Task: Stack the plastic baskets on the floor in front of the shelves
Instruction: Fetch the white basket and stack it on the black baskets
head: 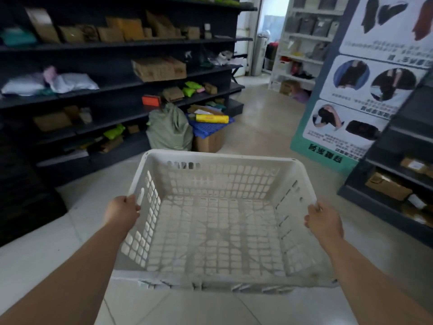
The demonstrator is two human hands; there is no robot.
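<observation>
A large white plastic basket (218,160) with slotted walls and a gridded bottom fills the lower middle of the head view, held above the pale tiled floor. It is empty. My left hand (123,211) grips its left rim, fingers curled over the edge. My right hand (324,221) grips the right rim the same way. The basket is level, its far edge pointing toward the dark shelves (117,45) on the left. No other white basket shows in view.
Dark shelves with boxes and bags line the left. A green sack (169,130), a blue pallet (210,124) on a cardboard box and a yellow roll (212,118) sit at their foot. A printed banner (365,90) and another dark shelf (398,179) stand on the right.
</observation>
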